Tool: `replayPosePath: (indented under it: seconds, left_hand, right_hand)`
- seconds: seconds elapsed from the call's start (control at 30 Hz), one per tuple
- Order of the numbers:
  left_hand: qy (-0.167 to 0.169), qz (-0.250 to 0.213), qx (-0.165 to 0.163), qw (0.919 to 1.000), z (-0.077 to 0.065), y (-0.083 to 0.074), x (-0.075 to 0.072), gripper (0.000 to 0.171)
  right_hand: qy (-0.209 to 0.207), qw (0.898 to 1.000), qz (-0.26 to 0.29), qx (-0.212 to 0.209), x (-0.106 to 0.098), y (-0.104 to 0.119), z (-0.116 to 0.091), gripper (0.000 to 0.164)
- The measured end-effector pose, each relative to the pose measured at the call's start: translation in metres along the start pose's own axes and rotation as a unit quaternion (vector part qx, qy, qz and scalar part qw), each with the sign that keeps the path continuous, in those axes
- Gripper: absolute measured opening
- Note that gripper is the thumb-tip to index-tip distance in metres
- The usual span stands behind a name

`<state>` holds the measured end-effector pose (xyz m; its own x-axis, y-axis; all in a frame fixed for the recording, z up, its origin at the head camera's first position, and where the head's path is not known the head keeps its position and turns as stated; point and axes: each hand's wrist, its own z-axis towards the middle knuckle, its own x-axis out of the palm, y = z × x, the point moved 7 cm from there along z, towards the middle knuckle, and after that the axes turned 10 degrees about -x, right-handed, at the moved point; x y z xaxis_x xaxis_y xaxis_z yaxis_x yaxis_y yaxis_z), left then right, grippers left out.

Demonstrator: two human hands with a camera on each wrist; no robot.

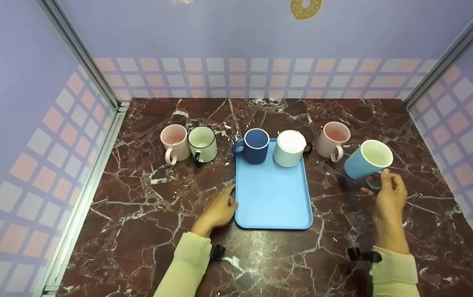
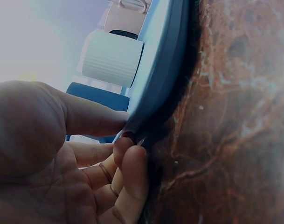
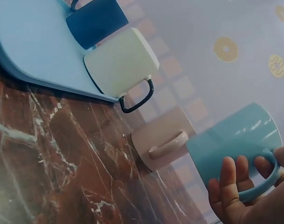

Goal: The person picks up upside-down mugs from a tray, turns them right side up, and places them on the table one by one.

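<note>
My right hand (image 1: pixel 391 196) grips a light blue mug (image 1: pixel 358 165) by its handle at the right of the table; in the right wrist view the fingers (image 3: pixel 229 179) curl at the handle. At the near left edge of the blue tray (image 1: pixel 273 198), my left hand (image 1: pixel 220 208) pinches the rim, its thumb (image 2: pixel 93 114) over the top. A dark blue mug (image 1: pixel 255 150) stands upright at the tray's far left, handle leftward. Beside it a white mug (image 1: pixel 289 152) sits upside down, black handle pointing right.
Left of the tray stand a pink mug (image 1: pixel 175 144) and a pale green mug (image 1: pixel 203 144) with a black rim. Another pink mug (image 1: pixel 332 142) is between the tray and the light blue mug. Purple checkered walls (image 1: pixel 236 41) enclose the marbled table (image 1: pixel 158 231).
</note>
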<state>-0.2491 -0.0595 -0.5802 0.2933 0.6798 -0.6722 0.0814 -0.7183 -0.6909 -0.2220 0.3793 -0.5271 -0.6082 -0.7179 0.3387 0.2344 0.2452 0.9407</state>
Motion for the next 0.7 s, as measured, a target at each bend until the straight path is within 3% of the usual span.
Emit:
replayPosePath:
  seconds: [0.27,0.7]
  left_hand:
    - [-0.003,0.004,0.005,1.0000,0.002,0.001,0.001,0.058]
    - [0.009,-0.004,-0.010,0.9999,0.001,0.002,0.001,0.059]
  right_hand:
    - [-0.014,0.999,0.020,0.044,0.004,-0.010,0.021,0.026]
    - [-0.014,0.997,0.005,0.075,0.013,-0.027,0.060,0.025]
